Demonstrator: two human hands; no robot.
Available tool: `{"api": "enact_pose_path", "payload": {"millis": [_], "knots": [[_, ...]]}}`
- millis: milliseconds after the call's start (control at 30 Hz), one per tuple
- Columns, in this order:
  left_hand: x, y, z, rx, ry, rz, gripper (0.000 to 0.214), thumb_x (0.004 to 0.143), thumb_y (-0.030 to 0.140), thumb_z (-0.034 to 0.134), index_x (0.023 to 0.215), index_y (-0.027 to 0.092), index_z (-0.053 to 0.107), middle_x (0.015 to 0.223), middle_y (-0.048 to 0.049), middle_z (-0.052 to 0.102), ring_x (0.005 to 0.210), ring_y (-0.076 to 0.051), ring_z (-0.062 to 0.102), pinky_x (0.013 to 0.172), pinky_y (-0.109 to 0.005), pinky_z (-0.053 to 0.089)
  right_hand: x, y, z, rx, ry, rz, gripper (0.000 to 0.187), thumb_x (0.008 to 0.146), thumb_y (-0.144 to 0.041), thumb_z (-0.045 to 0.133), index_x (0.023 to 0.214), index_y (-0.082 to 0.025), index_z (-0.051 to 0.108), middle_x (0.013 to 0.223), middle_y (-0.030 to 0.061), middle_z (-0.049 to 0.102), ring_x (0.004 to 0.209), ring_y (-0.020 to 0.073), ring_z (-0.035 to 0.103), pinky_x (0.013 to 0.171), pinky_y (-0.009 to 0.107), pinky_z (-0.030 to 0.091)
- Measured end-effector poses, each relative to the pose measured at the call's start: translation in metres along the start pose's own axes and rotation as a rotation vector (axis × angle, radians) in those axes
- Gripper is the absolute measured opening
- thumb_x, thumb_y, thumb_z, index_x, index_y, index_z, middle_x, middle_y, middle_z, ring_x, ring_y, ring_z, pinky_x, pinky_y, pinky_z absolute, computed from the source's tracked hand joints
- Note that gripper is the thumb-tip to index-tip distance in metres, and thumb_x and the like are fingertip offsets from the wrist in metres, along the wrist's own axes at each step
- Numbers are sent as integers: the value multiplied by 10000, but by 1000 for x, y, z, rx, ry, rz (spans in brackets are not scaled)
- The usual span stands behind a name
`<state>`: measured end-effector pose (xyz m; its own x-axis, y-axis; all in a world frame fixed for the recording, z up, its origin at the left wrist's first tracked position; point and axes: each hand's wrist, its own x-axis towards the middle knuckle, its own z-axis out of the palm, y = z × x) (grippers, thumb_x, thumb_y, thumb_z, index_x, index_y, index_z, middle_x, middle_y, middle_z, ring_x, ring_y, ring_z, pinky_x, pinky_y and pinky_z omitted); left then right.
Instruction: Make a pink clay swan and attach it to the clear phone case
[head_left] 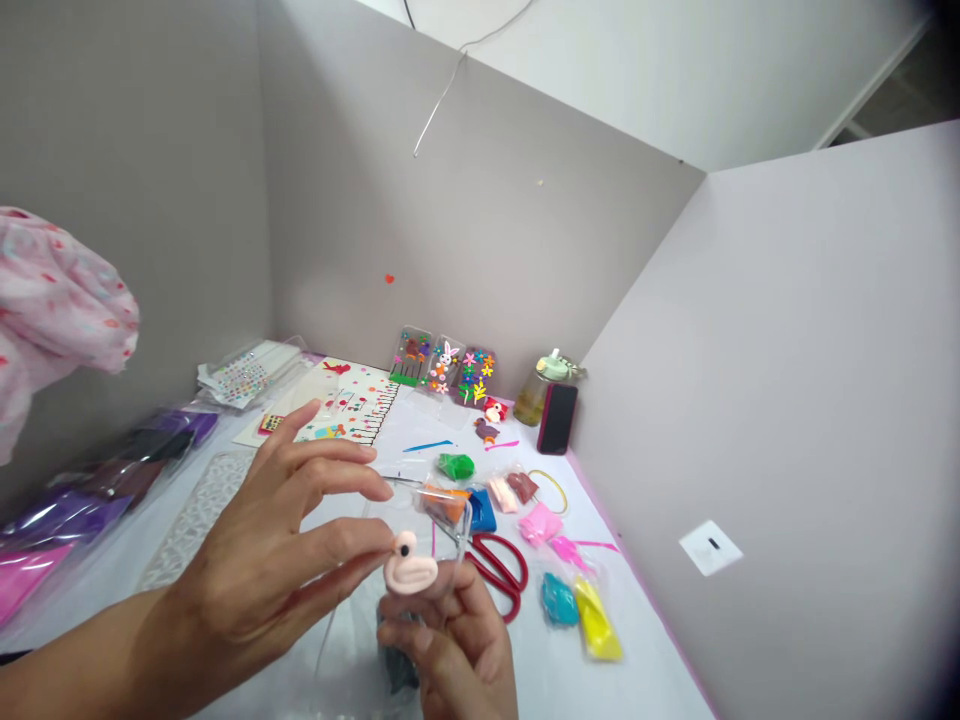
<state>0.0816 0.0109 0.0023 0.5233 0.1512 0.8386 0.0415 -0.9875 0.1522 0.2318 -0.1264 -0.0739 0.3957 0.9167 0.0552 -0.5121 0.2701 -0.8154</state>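
A pale pink clay duck (411, 572) with a black dot eye sits against a clear plastic case (457, 515). My left hand (300, 530) comes in from the left; its thumb and index finger pinch together at the duck's head, while the other fingers are spread above. From below, my right hand (457, 640) grips the case's lower edge with fingers and thumb. Beneath the right thumb shows a dark clay packet (397, 660); whether it is held or lies on the table I cannot tell. Red-handled scissors (501, 575) lie just right of the case, their blades partly seen through it.
Clay packets in green (456, 466), teal (559, 600) and yellow (598, 622) lie around. Decorated clear cases (444, 368) lean on the back panel beside a bottle (531, 400) and phone (557, 420). A sticker-covered notebook (360, 390) and purple packets (67, 520) lie left.
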Motion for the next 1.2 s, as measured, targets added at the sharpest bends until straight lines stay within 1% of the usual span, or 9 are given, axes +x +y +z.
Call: {"api": "enact_pose_path", "payload": {"millis": [100, 200, 333, 500, 667, 900, 1000, 1067, 1200], "knots": [[1, 0, 0, 7, 10, -4, 272, 961, 64, 639, 1059, 306, 714, 1080, 3, 713, 1206, -220, 589, 1353, -539, 160, 0, 0, 0, -1, 2, -1, 209, 747, -188, 881, 926, -223, 778, 933, 78, 833, 911, 260, 779, 790, 370, 630], [2, 0, -1, 12, 1, -5, 280, 965, 59, 632, 1058, 314, 704, 1077, 7, 714, 1211, -212, 579, 1354, -526, 151, 0, -1, 0, -29, 11, -4, 207, 740, -207, 887, 914, -218, 773, 925, 85, 832, 902, 266, 780, 787, 380, 633], [1, -1, -1, 18, -23, 13, 310, 972, 33, 609, 1081, 310, 693, 1082, -1, 697, 1241, -204, 551, 1358, -527, 122, -1, -2, 2, -49, 15, 0, 212, 727, -239, 888, 896, -212, 763, 921, 100, 831, 909, 287, 784, 782, 401, 638], [0, -4, -2, 35, -36, 51, 259, 979, 62, 630, 1080, 295, 681, 1096, -12, 689, 1262, -217, 529, 1359, -541, 98, -1, -2, 5, -22, 67, 0, 208, 707, -208, 886, 876, -218, 765, 880, 78, 822, 875, 267, 773, 767, 378, 627], [1, -6, -3, 60, -46, 62, 261, 987, 70, 627, 1086, 306, 683, 1104, -9, 696, 1254, -222, 534, 1360, -550, 88, -1, -1, 1, -12, -9, 8, 207, 742, -195, 885, 912, -218, 769, 935, 85, 830, 905, 263, 774, 792, 381, 624], [1, -8, -3, 51, -30, 40, 268, 985, 84, 629, 1065, 327, 711, 1109, 8, 714, 1242, -227, 557, 1360, -550, 101, -1, 1, -1, -3, 7, 1, 208, 747, -206, 885, 919, -217, 768, 930, 88, 828, 899, 268, 777, 788, 382, 623], [1, -9, -4, 49, -33, 48, 274, 986, 70, 622, 1066, 317, 710, 1112, 5, 718, 1251, -223, 555, 1357, -553, 106, -1, 1, -1, 3, -20, -7, 200, 759, -200, 879, 924, -218, 768, 943, 89, 828, 912, 268, 774, 793, 386, 622], [0, -9, -4, 58, -35, 64, 266, 993, 65, 620, 1065, 307, 704, 1110, -3, 717, 1259, -222, 552, 1353, -567, 112, -1, 2, -2, 16, -26, -4, 196, 769, -180, 872, 933, -219, 771, 952, 85, 828, 921, 260, 773, 798, 376, 620], [-1, -10, -3, 86, -42, 78, 207, 1015, 117, 642, 1084, 301, 708, 1110, -17, 714, 1264, -237, 547, 1341, -607, 123, -2, 3, -4, 60, -52, 11, 201, 789, -156, 868, 952, -233, 782, 955, 62, 832, 929, 237, 776, 815, 350, 619]]}}
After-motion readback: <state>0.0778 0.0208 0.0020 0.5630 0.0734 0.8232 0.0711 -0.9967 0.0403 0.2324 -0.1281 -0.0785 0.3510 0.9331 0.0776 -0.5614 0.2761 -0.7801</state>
